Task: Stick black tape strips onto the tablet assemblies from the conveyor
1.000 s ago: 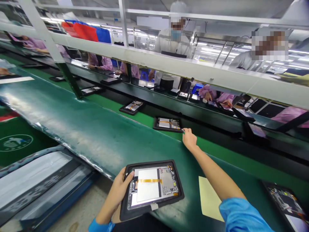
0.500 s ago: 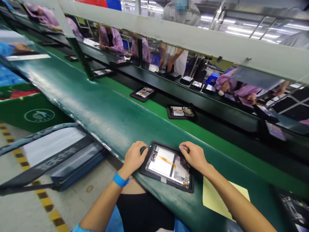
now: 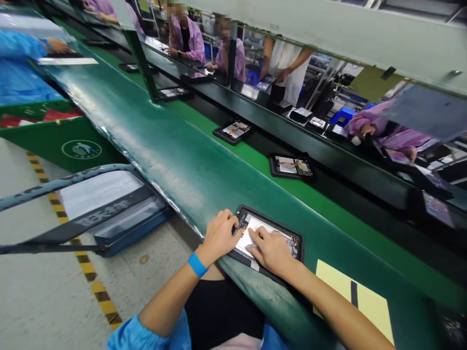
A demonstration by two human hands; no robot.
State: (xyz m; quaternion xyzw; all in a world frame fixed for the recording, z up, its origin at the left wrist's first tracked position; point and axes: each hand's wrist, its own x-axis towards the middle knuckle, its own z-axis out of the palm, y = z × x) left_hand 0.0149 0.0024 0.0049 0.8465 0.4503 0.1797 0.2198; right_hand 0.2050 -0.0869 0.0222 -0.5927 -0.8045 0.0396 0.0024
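Note:
An opened tablet (image 3: 242,245), its white battery and circuit boards exposed, lies in a black frame (image 3: 299,243) on the green bench. My left hand (image 3: 221,233) rests at its left edge, fingers bent, the thumb reaching over the inside and apart from the forefinger. My right hand (image 3: 273,249) lies across the middle of the tablet. Its forefinger and thumb are apart and touch the white battery. Most of the orange ribbon cable is hidden beneath this hand.
A yellow sheet (image 3: 359,291) with a dark strip lies right of the tablet. Beyond the bench (image 3: 175,160), more opened tablets (image 3: 292,166) sit on a bright green line. Left stand a green bin (image 3: 73,146) and a bag (image 3: 120,214). Co-workers (image 3: 188,36) sit across; a barrier crosses above.
My right hand has moved from beside the tablet's far right corner onto its middle. My left hand has come over the left edge. The camera view has shifted down and left.

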